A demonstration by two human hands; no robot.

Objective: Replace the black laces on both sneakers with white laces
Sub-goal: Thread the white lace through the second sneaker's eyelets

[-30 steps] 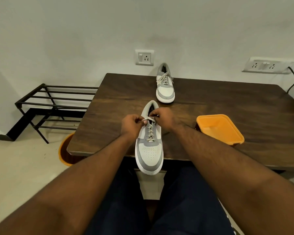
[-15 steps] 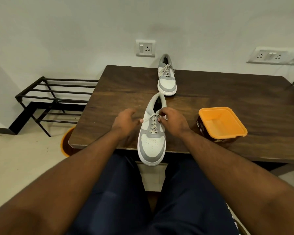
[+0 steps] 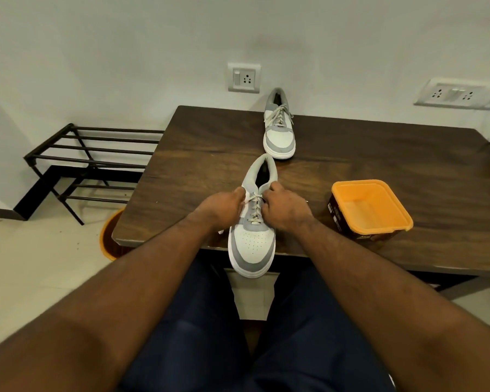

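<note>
At the near sneaker [image 3: 252, 222], left hand [image 3: 224, 206] regrips lace.

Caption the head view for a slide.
Both hands, left hand and right hand, work white laces on the near sneaker.

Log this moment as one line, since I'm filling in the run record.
left hand: pinching lace | right hand: gripping lace | near sneaker: white lace threaded | far sneaker: laced | table
</note>
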